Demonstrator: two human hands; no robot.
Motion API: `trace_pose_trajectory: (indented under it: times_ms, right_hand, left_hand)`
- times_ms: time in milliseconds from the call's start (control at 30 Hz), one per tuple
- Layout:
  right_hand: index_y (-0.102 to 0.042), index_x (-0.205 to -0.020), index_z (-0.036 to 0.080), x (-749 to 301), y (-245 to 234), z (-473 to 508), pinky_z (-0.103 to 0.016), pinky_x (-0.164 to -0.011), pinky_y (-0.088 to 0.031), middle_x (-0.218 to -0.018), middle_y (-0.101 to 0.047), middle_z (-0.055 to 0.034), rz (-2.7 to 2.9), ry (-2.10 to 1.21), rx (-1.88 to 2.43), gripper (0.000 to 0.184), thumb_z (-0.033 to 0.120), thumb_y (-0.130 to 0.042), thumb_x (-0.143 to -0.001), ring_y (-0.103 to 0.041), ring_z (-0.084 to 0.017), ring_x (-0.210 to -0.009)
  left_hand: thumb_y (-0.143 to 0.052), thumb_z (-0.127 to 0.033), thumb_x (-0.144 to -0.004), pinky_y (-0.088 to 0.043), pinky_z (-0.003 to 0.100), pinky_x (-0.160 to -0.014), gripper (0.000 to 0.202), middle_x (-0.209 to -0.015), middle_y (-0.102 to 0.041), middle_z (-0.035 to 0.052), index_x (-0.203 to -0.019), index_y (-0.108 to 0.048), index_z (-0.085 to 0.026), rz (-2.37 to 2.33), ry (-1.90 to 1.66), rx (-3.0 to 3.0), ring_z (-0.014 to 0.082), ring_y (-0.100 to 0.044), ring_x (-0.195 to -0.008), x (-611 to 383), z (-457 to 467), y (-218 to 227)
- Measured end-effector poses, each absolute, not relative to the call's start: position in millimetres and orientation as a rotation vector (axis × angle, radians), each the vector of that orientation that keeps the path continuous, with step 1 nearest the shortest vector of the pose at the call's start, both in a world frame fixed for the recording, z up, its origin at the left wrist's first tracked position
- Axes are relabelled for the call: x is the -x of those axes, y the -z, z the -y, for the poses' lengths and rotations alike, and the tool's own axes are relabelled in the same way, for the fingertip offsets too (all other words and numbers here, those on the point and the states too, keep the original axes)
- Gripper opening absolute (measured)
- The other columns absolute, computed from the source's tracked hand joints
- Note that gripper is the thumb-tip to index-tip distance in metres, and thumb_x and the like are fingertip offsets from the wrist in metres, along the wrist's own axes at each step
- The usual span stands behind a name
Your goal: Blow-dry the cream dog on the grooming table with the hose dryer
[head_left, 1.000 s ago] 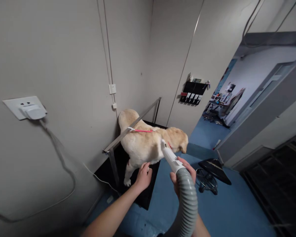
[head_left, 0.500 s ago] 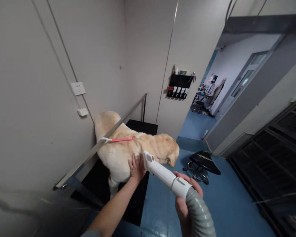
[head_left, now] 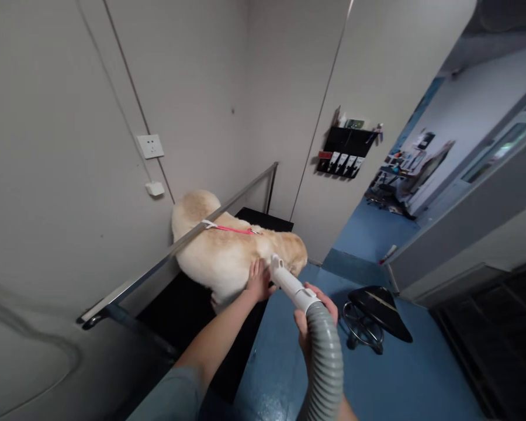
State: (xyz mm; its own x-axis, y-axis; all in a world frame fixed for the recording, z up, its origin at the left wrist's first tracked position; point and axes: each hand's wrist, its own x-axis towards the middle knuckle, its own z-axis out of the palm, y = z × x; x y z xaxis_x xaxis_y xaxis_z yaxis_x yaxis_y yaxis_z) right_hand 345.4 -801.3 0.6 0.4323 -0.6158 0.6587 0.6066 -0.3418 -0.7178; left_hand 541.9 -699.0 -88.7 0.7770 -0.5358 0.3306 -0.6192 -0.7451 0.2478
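Dog [head_left: 219,263] stands on the black bench [head_left: 188,304], tied by a pink leash [head_left: 232,229] to the steel rail [head_left: 179,248]; I judge this keeps it in place. Left hand [head_left: 258,280] lies flat on its shoulder, fingers open, just beside the white nozzle [head_left: 289,285], probably steadying the coat there. Right hand [head_left: 311,316] is clamped on the nozzle where the grey hose [head_left: 326,362] joins. A black stool [head_left: 374,310] sits on the floor further right, apart from the bench.

Left hand [head_left: 258,280] now higher on dog [head_left: 219,260] shoulder, beside nozzle [head_left: 289,284].
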Motion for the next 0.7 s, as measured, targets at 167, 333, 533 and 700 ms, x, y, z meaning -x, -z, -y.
trace_pose_trajectory:
  times_ms: [167,333,533,700]
  right_hand:
    - [-0.055,-0.132,0.026,-378.6,-6.6,818.2,-0.055,-0.112,-0.059,-0.126,-0.078,-0.0123,0.006,1.183,1.411,0.055,0.052,-0.081,-0.091,-0.078,-0.031,-0.118]
    - [-0.061,-0.13,0.025,-397.3,-37.6,811.8,-0.054,-0.114,-0.059,-0.13,-0.078,-0.0122,0.025,1.052,1.44,0.048,0.048,-0.08,-0.093,-0.076,-0.03,-0.123]
    - [-0.066,-0.131,0.024,-411.3,-63.1,793.7,-0.051,-0.114,-0.06,-0.129,-0.078,-0.0094,-0.016,1.125,1.542,0.042,0.045,-0.079,-0.097,-0.075,-0.027,-0.118]
    - [-0.07,-0.131,0.025,-423.8,-65.4,774.4,-0.054,-0.113,-0.061,-0.126,-0.078,-0.0103,-0.02,1.276,1.641,0.044,0.043,-0.085,-0.094,-0.075,-0.031,-0.116]
  left_hand:
    - [-0.07,-0.03,-0.097,-0.029,0.067,-0.138,0.071,-0.179,-0.042,0.0271,-0.163,-0.059,-0.008,0.804,-0.365,-2.695,0.0468,-0.034,-0.17,-506.7,654.5,100.7]
    - [-0.071,-0.035,-0.096,-0.033,0.068,-0.137,0.078,-0.179,-0.04,0.0305,-0.167,-0.054,-0.008,0.41,-0.633,-2.713,0.0455,-0.038,-0.169,-497.8,615.3,117.0]
    - [-0.073,-0.039,-0.094,-0.039,0.066,-0.134,0.079,-0.175,-0.046,0.0331,-0.162,-0.057,-0.003,0.354,-0.741,-2.653,0.0482,-0.042,-0.165,-522.5,627.2,145.3]
    - [-0.079,-0.043,-0.087,-0.041,0.076,-0.128,0.082,-0.162,-0.054,0.0422,-0.149,-0.062,0.008,0.34,-0.636,-2.609,0.0585,-0.048,-0.157,-539.9,655.3,171.6]
